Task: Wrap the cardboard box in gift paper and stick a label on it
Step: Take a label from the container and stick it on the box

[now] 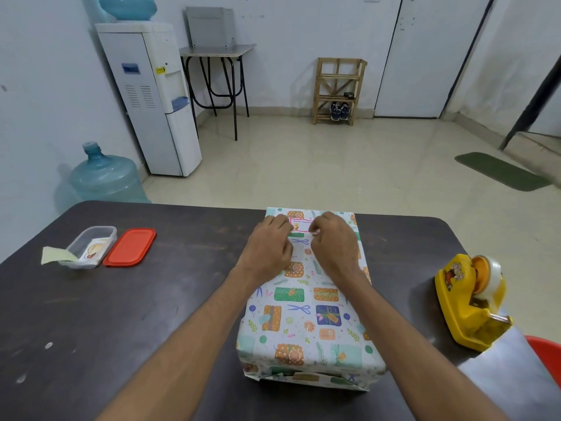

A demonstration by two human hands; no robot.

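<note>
A box wrapped in patterned gift paper lies on the dark table, its long side running away from me. A small white label with a pink border sits on the top face near the far end. My left hand and my right hand rest on the box top on either side of the label, fingers curled, fingertips at the label's left and right edges. Both hands hide the label's ends.
A yellow tape dispenser stands at the right edge of the table. At the left sit a clear plastic tub with stickers inside, its red lid and a pale paper scrap. A red object shows at the right.
</note>
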